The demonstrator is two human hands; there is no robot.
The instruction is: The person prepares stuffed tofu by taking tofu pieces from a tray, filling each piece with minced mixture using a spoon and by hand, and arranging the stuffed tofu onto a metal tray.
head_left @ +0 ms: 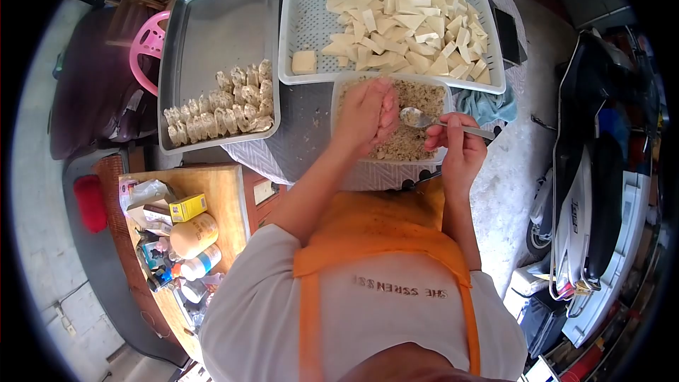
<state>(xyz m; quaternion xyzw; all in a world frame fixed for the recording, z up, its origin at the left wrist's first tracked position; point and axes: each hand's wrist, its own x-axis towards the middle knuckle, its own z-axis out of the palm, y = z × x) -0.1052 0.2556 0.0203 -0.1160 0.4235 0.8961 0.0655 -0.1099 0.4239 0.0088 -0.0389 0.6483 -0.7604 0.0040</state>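
Observation:
My left hand [366, 117] is curled closed above the left part of a plastic tub [447, 105]. Whatever it may hold is hidden by the fingers. In my right hand [461, 143] is a metal spoon [414, 117], its bowl close to my left fingers and over the crumbly brown-grey filling [407, 147] in the tub. Beyond the tub, a white perforated tray [311, 25] bears a heap of pale cut pieces [417, 28] that look like tofu, many of them triangular. On a metal tray [219, 35] at the left, filled pieces [223, 119] stand in rows near the front.
A grey-blue cloth [488, 106] lies right of the tub, below a dark flat object [506, 35]. Behind the metal tray shows a pink plastic rim [147, 49]. A wooden table [230, 194] with bottles and boxes stands at lower left; a scooter [580, 219] is at right.

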